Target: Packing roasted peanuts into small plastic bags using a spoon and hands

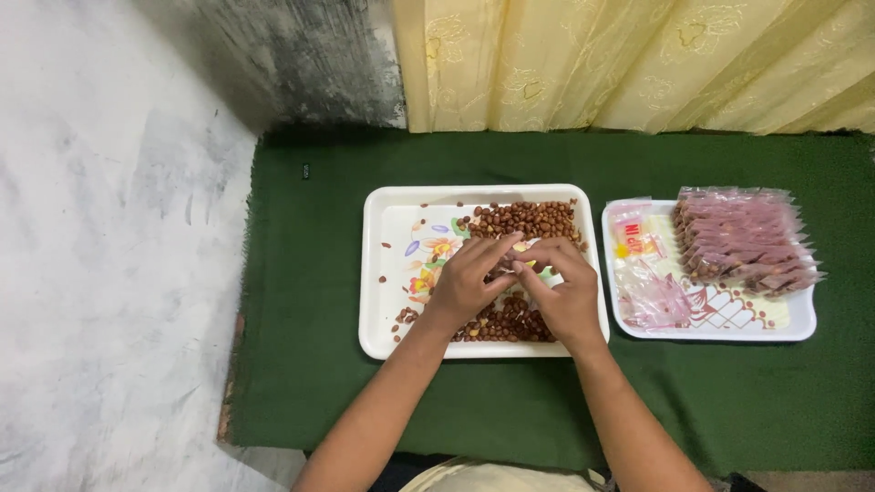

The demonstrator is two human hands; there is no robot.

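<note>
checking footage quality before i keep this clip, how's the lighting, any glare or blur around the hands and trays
Head view: soft, even light, only faint shadows under the left hand and right hand; no harsh glare on the white tray of peanuts; the packets on the second tray look slightly soft; mild wide-angle bending at the edges.

open green cloth [310, 301] lies left of the left hand [463, 284] and below both hands; just right of the right hand [565, 296], a packet-filled tray [795, 323] blocks passage.
</note>
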